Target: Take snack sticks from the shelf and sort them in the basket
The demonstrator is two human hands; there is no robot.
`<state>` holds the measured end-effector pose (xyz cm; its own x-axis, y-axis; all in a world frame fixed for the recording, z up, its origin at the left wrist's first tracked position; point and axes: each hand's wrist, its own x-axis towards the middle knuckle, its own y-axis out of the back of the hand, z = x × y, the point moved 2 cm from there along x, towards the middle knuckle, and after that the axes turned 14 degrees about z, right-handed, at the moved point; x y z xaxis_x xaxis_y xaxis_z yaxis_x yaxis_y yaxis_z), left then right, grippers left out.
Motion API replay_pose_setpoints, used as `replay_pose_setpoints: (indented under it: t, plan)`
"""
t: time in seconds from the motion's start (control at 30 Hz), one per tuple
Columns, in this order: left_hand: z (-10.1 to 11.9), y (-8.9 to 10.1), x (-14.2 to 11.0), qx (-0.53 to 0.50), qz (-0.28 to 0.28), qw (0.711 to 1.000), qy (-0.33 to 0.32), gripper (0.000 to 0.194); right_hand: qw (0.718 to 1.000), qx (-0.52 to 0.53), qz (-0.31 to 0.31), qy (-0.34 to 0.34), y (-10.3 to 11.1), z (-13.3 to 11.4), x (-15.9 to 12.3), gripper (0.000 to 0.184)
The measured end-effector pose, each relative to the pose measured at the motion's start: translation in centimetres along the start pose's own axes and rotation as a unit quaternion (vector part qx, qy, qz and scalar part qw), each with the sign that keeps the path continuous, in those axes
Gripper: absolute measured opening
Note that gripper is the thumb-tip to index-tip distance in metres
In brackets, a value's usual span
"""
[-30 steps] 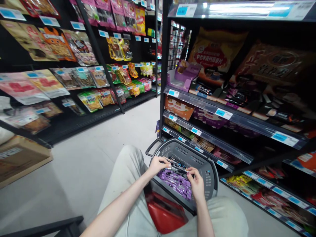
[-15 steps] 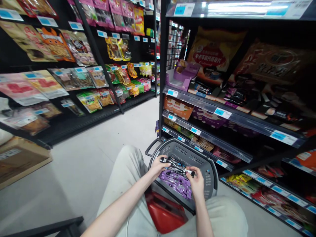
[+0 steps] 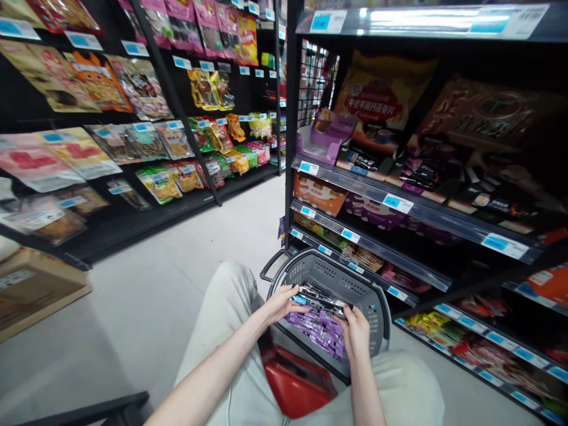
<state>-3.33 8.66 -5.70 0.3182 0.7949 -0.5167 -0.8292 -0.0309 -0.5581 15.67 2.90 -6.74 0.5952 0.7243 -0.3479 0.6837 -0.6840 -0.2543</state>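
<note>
Between my hands, over a grey shopping basket (image 3: 328, 269), stretches a slim black stick packet (image 3: 320, 304) with a blue patch near its left end. My left hand (image 3: 280, 303) pinches the left end, and my right hand (image 3: 356, 327) grips the right end. Under it in the basket, several purple stick packets (image 3: 317, 332) lie in a heap on the near side. More black and silver packets (image 3: 313, 291) lie behind them, partly covered by the held one and my fingers. The basket stands between my knees, its handle (image 3: 273, 266) folded out to the left.
A dark shelf rack (image 3: 381, 183) with boxed and bagged goods rises at the right, close behind the basket. Snack bags hang on a rack (image 3: 146, 97) at the left. A cardboard box (image 3: 42, 290) sits on the floor (image 3: 177, 236). Something red (image 3: 295, 381) lies below the basket.
The packet between my hands has turned, so a blue patch now shows near my left fingers. My fingers have shifted on its ends. The view has drifted slightly.
</note>
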Motion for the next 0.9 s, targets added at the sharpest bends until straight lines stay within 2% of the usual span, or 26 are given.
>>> replay_pose_setpoints:
  t: [0.13, 0.2, 0.23, 0.3, 0.37, 0.4, 0.43, 0.5, 0.57, 0.63, 0.7, 0.77, 0.9]
  plan:
    - [-0.1, 0.9, 0.4, 0.015, 0.046, 0.999, 0.002, 0.021, 0.999, 0.015, 0.042, 0.027, 0.1, -0.3, 0.4, 0.022]
    - [0.0, 1.4, 0.2, 0.047, 0.041, 0.998, 0.026, 0.019, 0.997, 0.005, 0.058, 0.053, 0.5, -0.6, 0.7, 0.023]
    - [0.1, 1.5, 0.0, 0.085, 0.013, 0.995, 0.046, 0.019, 0.995, -0.009, 0.067, 0.071, 0.8, -0.8, 0.8, 0.024]
    - [0.2, 1.4, -0.8, 0.196, -0.090, 0.972, 0.097, 0.023, 0.989, -0.071, 0.062, 0.115, 1.2, -1.4, 0.8, 0.025]
    - [0.0, 0.8, -1.9, 0.298, -0.193, 0.925, 0.136, 0.033, 0.976, -0.154, 0.013, 0.150, 1.2, -2.0, 0.5, 0.024]
    - [-0.1, 0.4, -2.4, 0.329, -0.221, 0.907, 0.142, 0.036, 0.969, -0.188, -0.022, 0.159, 1.0, -2.1, 0.2, 0.024]
    - [-0.3, -0.2, -2.8, 0.344, -0.228, 0.901, 0.134, 0.038, 0.963, -0.211, -0.058, 0.160, 0.7, -2.1, -0.1, 0.024]
    - [-0.9, -1.6, -3.3, 0.350, -0.203, 0.911, 0.081, 0.031, 0.956, -0.223, -0.108, 0.155, -0.1, -2.0, -0.9, 0.023]
    - [-1.4, -3.1, -3.5, 0.346, -0.162, 0.924, 0.013, 0.024, 0.959, -0.206, -0.123, 0.151, -0.9, -1.8, -1.4, 0.020]
    - [-1.9, -4.2, -3.5, 0.339, -0.121, 0.933, -0.025, 0.025, 0.969, -0.166, -0.128, 0.133, -1.4, -1.6, -1.7, 0.018]
    - [-2.2, -4.9, -3.5, 0.330, -0.084, 0.939, -0.041, 0.027, 0.977, -0.119, -0.149, 0.093, -1.8, -1.4, -1.9, 0.024]
    - [-2.4, -5.3, -3.5, 0.317, -0.072, 0.944, -0.048, 0.027, 0.982, -0.089, -0.157, 0.057, -1.9, -1.1, -2.1, 0.028]
    - [-2.9, -5.3, -3.9, 0.294, -0.110, 0.949, -0.016, 0.030, 0.995, -0.058, -0.073, 0.037, -1.5, -0.7, -2.1, 0.024]
